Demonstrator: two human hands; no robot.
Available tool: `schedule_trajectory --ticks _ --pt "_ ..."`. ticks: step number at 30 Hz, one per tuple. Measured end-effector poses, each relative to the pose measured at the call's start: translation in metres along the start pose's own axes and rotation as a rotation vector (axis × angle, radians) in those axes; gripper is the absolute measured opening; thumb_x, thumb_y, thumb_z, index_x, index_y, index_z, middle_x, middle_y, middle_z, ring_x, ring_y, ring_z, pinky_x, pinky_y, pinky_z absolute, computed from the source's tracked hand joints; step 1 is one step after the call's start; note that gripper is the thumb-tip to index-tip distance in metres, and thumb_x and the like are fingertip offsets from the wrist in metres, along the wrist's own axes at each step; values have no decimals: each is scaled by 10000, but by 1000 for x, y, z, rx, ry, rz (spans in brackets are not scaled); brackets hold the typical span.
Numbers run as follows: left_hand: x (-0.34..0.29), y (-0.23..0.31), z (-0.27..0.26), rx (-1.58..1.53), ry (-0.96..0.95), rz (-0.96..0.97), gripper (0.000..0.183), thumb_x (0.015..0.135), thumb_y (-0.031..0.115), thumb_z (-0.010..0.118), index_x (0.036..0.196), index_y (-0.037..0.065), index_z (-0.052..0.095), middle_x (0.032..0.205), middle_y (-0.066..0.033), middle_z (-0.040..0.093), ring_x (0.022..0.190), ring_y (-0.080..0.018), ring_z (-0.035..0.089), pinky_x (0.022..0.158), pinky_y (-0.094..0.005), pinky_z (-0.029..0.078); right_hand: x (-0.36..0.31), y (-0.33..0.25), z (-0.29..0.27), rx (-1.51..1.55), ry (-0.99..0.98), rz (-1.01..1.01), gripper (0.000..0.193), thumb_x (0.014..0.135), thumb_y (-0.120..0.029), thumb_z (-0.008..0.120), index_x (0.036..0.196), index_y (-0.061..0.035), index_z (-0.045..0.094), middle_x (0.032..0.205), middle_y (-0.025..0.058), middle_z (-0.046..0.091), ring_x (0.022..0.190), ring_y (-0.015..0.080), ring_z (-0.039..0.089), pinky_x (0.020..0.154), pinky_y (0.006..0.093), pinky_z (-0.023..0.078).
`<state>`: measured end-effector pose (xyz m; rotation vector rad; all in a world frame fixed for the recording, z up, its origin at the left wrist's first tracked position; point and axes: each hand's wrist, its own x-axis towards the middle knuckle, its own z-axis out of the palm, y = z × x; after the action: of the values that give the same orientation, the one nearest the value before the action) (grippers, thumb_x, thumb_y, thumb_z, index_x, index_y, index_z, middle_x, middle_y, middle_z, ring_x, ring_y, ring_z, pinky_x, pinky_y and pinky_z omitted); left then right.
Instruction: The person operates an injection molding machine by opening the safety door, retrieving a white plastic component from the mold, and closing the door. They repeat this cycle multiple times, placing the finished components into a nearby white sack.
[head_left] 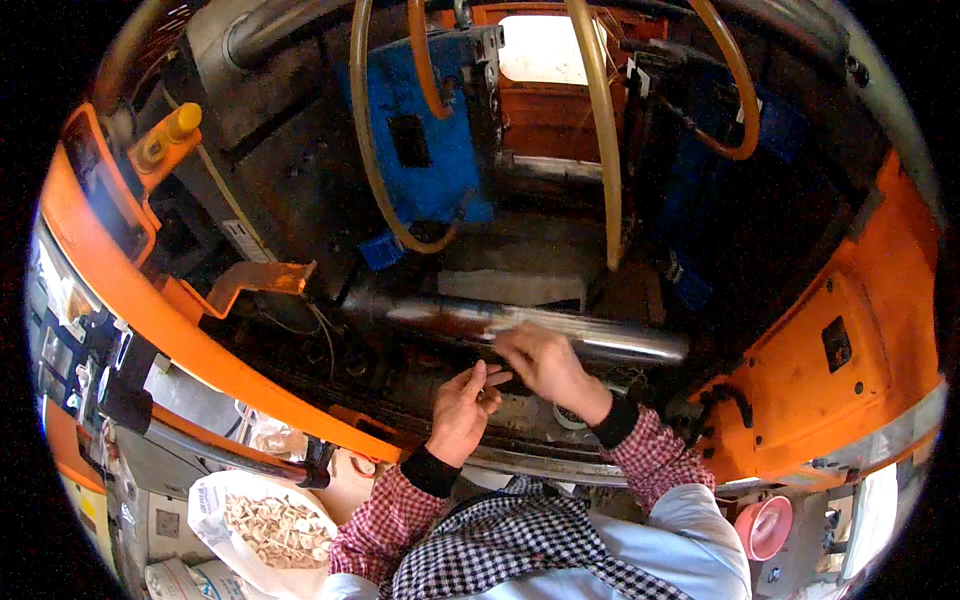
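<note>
My left hand (464,410) is in the middle of the machine opening, palm turned inward. Its thumb and fingers curl together; anything between them is too small to make out. Just right of it and higher, my right hand (545,362) reaches over the near side of a shiny horizontal metal bar (630,338). The right fingers bend together toward the left, their tips slightly blurred, and what they may hold does not show. The two hands are close but apart. Below the right hand, a small round light-coloured part (570,418) is partly covered.
Orange machine frames flank me: a long rail (220,360) at left, a panel (815,355) at right. Yellowish hoses (606,150) hang over blue blocks (425,130). A white bag (215,495) of pale, flat pieces (280,530) stands lower left, a pink bucket (752,528) lower right.
</note>
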<state>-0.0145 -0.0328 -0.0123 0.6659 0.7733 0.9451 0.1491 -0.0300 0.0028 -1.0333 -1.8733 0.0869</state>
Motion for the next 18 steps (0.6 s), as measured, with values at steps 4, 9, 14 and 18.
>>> schedule_trajectory --ticks 4,9,14,18 --pt "-4 -1 -4 42 29 3 266 912 235 547 1007 -11 576 922 -91 629 677 -99 505 595 -224 417 83 70 7 -100 536 99 61 786 -28 620 840 -6 641 858 140 643 772 295 627 681 337 488" --pt "-19 5 6 181 94 -50 277 926 225 520 1058 -12 577 898 -68 624 637 -86 489 586 -220 410 198 197 12 -308 824 293 146 804 -120 630 859 10 669 870 182 638 821 326 608 720 385 472" --pt "-24 2 -16 191 138 25 255 926 219 522 1021 -6 596 854 -50 627 633 -80 496 561 -214 393 245 196 16 -226 694 403 167 806 -131 618 882 6 676 893 186 632 838 340 598 739 403 464" --pt "-19 3 -28 180 139 20 243 927 214 520 1015 1 597 854 -55 629 635 -83 494 567 -218 393 251 202 23 -244 692 371 167 809 -143 610 884 -11 681 879 170 629 831 338 590 737 403 460"
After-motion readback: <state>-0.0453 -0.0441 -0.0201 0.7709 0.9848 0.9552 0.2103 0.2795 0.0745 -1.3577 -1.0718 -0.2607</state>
